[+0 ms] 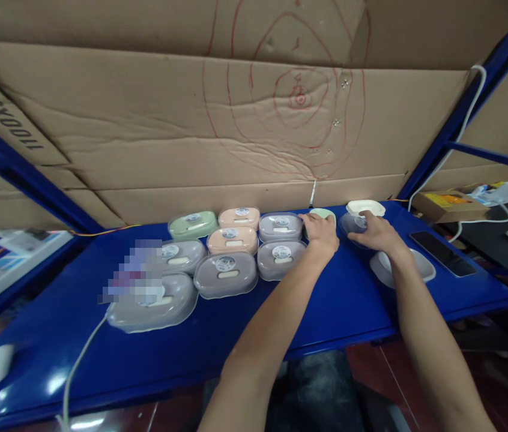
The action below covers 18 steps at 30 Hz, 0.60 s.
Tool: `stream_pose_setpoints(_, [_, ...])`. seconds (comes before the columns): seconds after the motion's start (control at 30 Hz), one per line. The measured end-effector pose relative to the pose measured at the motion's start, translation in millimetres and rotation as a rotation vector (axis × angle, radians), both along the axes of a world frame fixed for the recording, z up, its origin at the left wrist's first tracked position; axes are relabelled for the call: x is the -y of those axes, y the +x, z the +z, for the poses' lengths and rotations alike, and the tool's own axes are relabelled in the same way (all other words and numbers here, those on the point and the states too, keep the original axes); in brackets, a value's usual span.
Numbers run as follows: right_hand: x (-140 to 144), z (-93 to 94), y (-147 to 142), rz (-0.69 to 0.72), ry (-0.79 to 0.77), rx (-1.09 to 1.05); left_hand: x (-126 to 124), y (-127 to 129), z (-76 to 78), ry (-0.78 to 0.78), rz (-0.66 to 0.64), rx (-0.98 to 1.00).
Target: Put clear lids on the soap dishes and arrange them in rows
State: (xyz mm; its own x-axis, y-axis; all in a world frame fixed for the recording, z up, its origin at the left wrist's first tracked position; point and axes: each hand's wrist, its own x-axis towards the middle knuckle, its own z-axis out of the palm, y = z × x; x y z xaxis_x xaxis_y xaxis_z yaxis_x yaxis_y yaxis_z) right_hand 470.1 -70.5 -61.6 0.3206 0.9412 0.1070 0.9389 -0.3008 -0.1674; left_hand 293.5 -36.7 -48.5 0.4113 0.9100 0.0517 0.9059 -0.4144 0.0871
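My left hand rests on a pale green soap box at the back of the blue shelf, right beside a grey lidded box. My right hand grips a clear lid just in front of a cream tray. A grey open base lies under my right forearm. Several lidded soap boxes in grey, peach and green stand in rows to the left, among them a peach one and a large grey one.
Cardboard sheets form the back wall behind blue rack posts. A dark phone lies at the right of the shelf. A white cable runs over the front left. A yellow-topped carton sits at the far right.
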Motion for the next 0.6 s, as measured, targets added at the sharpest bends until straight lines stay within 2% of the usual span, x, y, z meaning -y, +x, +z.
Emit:
stream_pose_setpoints(0.3, [2, 6.9, 1, -0.065, 0.268, -0.117, -2, -6, 9.9, 0.008, 0.045, 0.048])
stream_pose_setpoints(0.6, [7, 13.3, -6, -0.114, 0.344, -0.143, -10, -6, 5.6, -0.1, -0.018, 0.022])
